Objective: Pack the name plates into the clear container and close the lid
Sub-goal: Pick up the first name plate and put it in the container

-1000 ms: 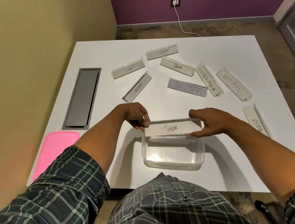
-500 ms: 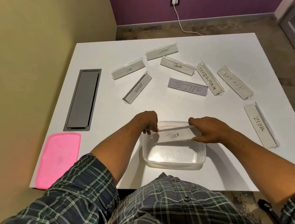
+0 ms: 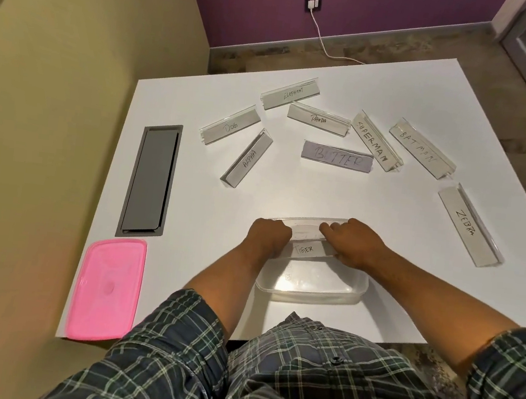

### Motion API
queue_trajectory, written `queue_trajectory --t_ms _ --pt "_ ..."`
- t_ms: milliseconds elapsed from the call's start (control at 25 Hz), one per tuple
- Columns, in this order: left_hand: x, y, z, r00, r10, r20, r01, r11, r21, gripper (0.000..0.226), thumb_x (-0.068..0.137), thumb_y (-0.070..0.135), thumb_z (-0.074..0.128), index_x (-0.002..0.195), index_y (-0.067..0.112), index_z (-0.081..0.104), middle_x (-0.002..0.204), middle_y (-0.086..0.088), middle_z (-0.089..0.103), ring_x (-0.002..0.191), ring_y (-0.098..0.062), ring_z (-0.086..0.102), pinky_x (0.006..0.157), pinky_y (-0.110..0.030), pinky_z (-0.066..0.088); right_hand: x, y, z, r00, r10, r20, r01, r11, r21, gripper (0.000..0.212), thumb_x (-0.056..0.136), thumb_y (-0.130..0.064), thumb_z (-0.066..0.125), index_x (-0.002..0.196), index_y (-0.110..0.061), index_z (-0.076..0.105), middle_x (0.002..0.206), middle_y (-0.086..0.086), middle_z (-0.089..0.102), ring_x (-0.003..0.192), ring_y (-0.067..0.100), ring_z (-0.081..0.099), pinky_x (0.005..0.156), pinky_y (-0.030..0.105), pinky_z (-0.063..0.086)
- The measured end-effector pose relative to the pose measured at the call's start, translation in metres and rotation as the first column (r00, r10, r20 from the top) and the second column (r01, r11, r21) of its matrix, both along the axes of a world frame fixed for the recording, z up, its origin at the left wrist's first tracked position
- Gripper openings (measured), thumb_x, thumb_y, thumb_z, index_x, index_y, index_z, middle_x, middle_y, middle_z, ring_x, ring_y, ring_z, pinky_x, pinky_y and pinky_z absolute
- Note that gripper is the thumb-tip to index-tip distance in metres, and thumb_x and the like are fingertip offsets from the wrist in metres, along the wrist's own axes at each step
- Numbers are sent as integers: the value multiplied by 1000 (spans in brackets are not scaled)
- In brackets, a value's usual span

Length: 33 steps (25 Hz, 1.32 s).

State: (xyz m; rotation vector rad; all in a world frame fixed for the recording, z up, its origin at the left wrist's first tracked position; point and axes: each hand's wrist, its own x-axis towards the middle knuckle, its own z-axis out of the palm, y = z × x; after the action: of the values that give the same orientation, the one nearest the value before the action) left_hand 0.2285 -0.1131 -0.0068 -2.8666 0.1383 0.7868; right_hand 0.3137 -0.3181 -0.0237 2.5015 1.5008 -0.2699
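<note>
Here the TIGER name plate (image 3: pixel 305 249) was held at its two ends, the left hand (image 3: pixel 269 237) and right hand (image 3: pixel 353 245) each closed on one, inside the far part of the clear container (image 3: pixel 312 288) on the table (image 3: pixel 186 223). It was judged light, stiff and slick, best gripped by its short ends.

Both hands, left hand (image 3: pixel 269 237) and right hand (image 3: pixel 353 246), grip the TIGER name plate (image 3: pixel 306 249) inside the clear container (image 3: pixel 313 291); pink lid (image 3: pixel 107 287) lies at the white table's (image 3: pixel 289 189) corner.
</note>
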Motion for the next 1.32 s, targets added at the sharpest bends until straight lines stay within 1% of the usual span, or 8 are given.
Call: queue_trajectory --t_ms 120,280,560,720,880,1040,1160,1320 --pt "-4 -6 -2 994 -94 55 92 994 51 19 85 3 56 92 18 66 98 -5 72 88 -27 69 92 -38 38 -7 9 -13 998 26 59 -20 993 -113 27 89 -8 52 117 -9 51 104 9 65 89 32 65 81 38 43" --pt "-9 -6 -3 970 -210 121 202 976 78 31 79 -9 52 73 22 49 85 -5 72 66 -26 57 95 -38 34 -9 14 -22 999 23 35 -16 984 -175 26 87 -2 51 112 -9 54 107 10 64 95 31 65 85 39 44" --pt "-13 2 -6 967 -191 167 182 981 67 32 75 -12 49 73 21 52 81 -4 70 60 -25 44 88 -35 33 -10 16 -27 999 23 38 -18 992 -126 29 83 8 47 108 -4 56 99 13 67 89 33 67 77 38 44" --pt "-14 1 -9 967 -174 185 164 984 69 29 77 -9 51 81 18 63 83 -4 70 66 -26 56 91 -36 34 -15 14 -20 986 54 157 -38 994 -100 23 65 -2 76 83 -12 68 69 2 69 60 20 68 56 30 48" --pt "-13 2 -7 973 -156 169 149 987 57 27 76 -6 53 81 18 63 82 -4 68 69 -27 61 88 -36 33 -12 14 -22 990 46 132 -36 997 -72 23 75 -2 67 98 -8 67 83 5 71 72 24 70 64 33 50" --pt "-9 3 -4 978 -82 192 96 993 -65 11 82 16 55 85 16 65 84 -4 66 73 -28 63 84 -38 34 -8 10 -22 983 73 170 -70 997 -22 24 71 -3 75 95 -6 71 79 6 69 64 23 66 57 34 52" --pt "-5 8 6 944 70 324 1 977 -215 25 92 33 45 86 16 63 83 -3 66 71 -28 64 76 -37 39 -5 15 -14 977 151 152 -171 977 128 3 82 -14 69 83 -12 67 72 4 65 61 26 62 57 34 47" --pt "0 30 19 755 413 510 -217 890 -400 28 96 31 47 76 15 58 76 -5 65 63 -31 60 61 -36 44 7 38 7 974 159 163 -213 893 398 13 89 -27 65 78 -19 67 68 0 63 60 26 58 53 32 39"
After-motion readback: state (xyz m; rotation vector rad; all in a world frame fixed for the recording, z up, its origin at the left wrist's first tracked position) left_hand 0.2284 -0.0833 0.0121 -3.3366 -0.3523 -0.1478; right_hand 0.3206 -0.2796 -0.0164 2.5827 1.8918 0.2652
